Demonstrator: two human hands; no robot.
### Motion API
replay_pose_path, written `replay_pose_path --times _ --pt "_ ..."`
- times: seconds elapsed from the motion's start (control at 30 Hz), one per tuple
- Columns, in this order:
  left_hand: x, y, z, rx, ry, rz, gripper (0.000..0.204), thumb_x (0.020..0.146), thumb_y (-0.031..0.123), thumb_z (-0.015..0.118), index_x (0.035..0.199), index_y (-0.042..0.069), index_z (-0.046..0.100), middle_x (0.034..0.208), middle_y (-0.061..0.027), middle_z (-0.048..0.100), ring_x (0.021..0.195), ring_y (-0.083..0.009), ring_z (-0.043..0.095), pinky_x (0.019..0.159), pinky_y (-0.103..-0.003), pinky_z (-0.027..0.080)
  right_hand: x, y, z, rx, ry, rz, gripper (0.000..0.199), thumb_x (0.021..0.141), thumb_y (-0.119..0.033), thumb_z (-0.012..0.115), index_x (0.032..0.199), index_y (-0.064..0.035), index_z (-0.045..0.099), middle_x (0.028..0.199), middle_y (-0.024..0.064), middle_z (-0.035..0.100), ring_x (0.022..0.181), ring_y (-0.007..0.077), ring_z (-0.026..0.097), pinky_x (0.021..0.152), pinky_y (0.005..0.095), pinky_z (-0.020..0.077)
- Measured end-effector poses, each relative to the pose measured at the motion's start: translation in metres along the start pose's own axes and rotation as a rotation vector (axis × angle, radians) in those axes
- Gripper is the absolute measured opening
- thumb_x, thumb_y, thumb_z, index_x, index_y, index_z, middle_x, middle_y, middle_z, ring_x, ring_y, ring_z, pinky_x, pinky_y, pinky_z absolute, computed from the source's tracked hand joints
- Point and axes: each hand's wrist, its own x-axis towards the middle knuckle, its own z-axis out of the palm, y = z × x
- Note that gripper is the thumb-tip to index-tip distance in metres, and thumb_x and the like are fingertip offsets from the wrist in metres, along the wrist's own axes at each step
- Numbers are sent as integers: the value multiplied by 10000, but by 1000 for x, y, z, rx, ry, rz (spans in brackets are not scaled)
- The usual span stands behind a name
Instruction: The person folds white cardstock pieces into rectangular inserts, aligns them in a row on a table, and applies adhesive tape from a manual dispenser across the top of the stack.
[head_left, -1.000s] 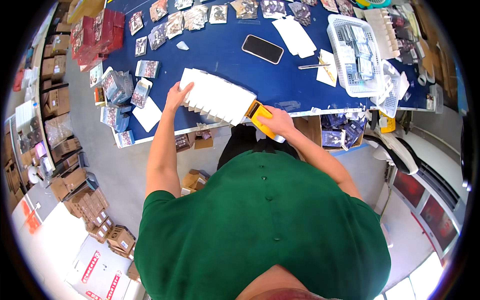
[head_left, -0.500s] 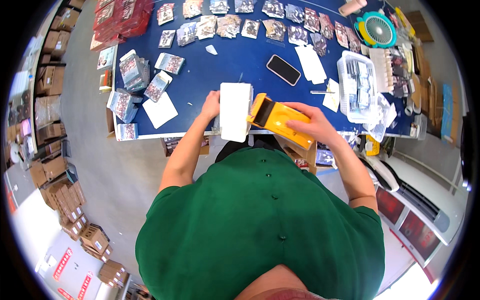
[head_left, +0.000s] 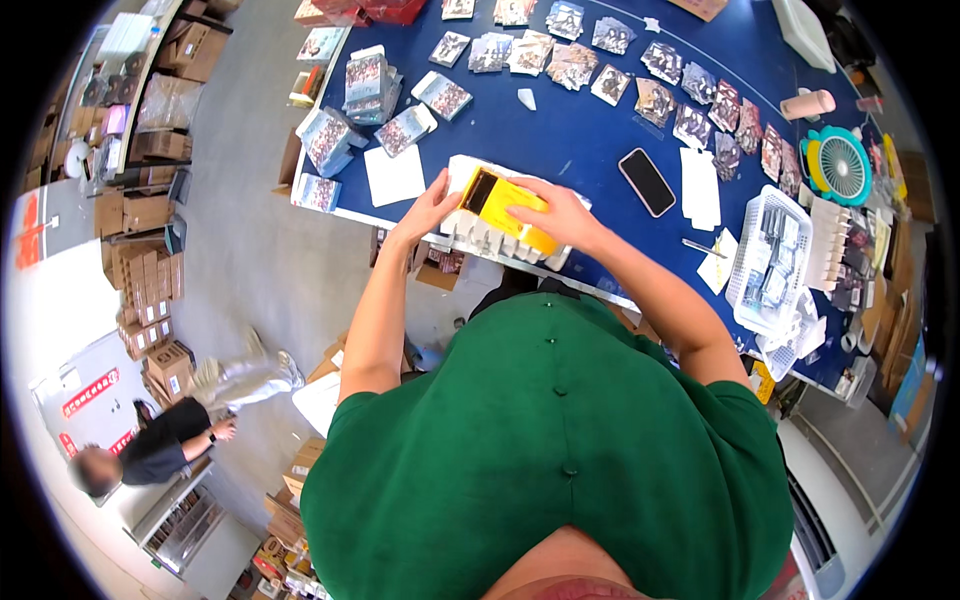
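Note:
A yellow box (head_left: 503,213) with a dark opening at its left end lies tilted over a white cardboard tray (head_left: 462,236) at the table's near edge. The tray shows a row of rounded notches along its front. My right hand (head_left: 556,214) is closed over the yellow box's right part, thumb on its top face. Against the tray's left end, my left hand (head_left: 428,210) has its fingers bent round the edge, close to the box's opening. What lies inside the opening is too dark to make out.
Left of the tray are a white sheet (head_left: 394,176) and stacked blue card boxes (head_left: 368,84). Card piles (head_left: 572,66) line the far side. To the right lie a phone (head_left: 648,182), a white basket (head_left: 742,290) and a teal fan (head_left: 838,166). Another person (head_left: 160,440) is at far left.
My view has turned. The white tray has gone from standing on end to lying lower, and the yellow box has moved left over it. Another person has come into view at left.

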Motion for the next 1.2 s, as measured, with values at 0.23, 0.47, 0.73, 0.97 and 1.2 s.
replay_pose_path --times 0.23,0.47,0.73,0.97,1.2 --pt "45 -123 40 -237 158 -164 507 991 313 595 1391 7 532 1238 -89 646 1103 -129 598 928 -259 475 32 51 6 -234 -97 197 636 828 -535 658 1287 -95 627 1148 187 691 1041 338 672 901 397 513" --pt "37 -119 122 -53 654 91 448 989 176 527 1407 17 506 1268 -174 641 1161 -231 603 990 -324 448 37 79 -9 -220 -135 199 682 823 -533 694 1300 -53 607 1128 209 688 1044 341 671 922 379 507" --pt "38 -109 129 -69 740 -36 371 957 98 546 1316 33 611 1146 -107 696 1046 -156 624 937 -291 471 37 59 -20 -327 -246 198 738 791 -605 672 1302 -76 605 1169 207 675 1076 364 653 938 412 504" --pt "46 -112 137 -189 797 5 366 983 216 609 1244 -39 644 1107 -83 703 973 -116 606 876 -262 482 6 75 -63 -290 -258 199 724 801 -593 666 1335 -110 590 1164 193 679 1083 345 650 948 386 499" --pt "48 -124 132 -220 810 -14 362 961 216 639 1229 -27 651 1146 -131 710 1042 -149 636 932 -279 479 -84 97 -160 -282 -294 250 611 853 -477 698 1365 -169 570 1130 122 703 1012 275 677 917 352 510"
